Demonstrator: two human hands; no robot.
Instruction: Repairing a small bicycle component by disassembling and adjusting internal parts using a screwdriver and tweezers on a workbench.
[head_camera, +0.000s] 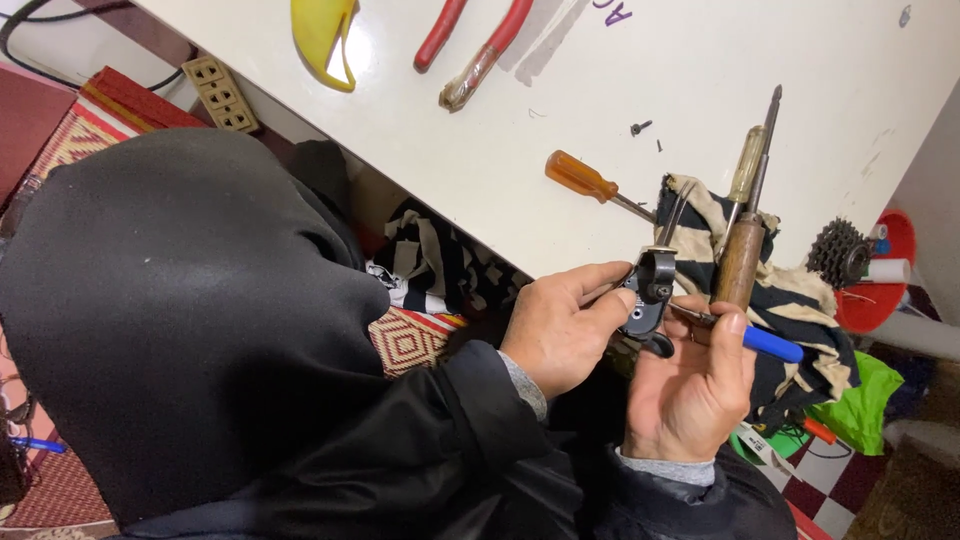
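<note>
Nearest the camera, black jacket sleeves (470, 450) with grey cuffs fill the bottom of the view. Left hand (560, 325) pinches a small black metal clamp part (648, 295) between thumb and fingers, just off the counter edge. Right hand (690, 385) is closed round a blue-handled tool (765, 342), its tip touching the clamp part. Behind them a striped cloth (800, 300) hangs over the white counter (520, 150); a wooden-handled tool (740, 260) and a clear yellow-handled screwdriver (748, 165) lie on the cloth. Orange-handled screwdriver (585, 180) sits just left of the cloth, a loose black screw (640, 127) beyond it. Far edge: red-handled pliers (475, 45), yellow plastic piece (322, 40). Off the counter to the right, a bike cassette sprocket (838, 252).
</note>
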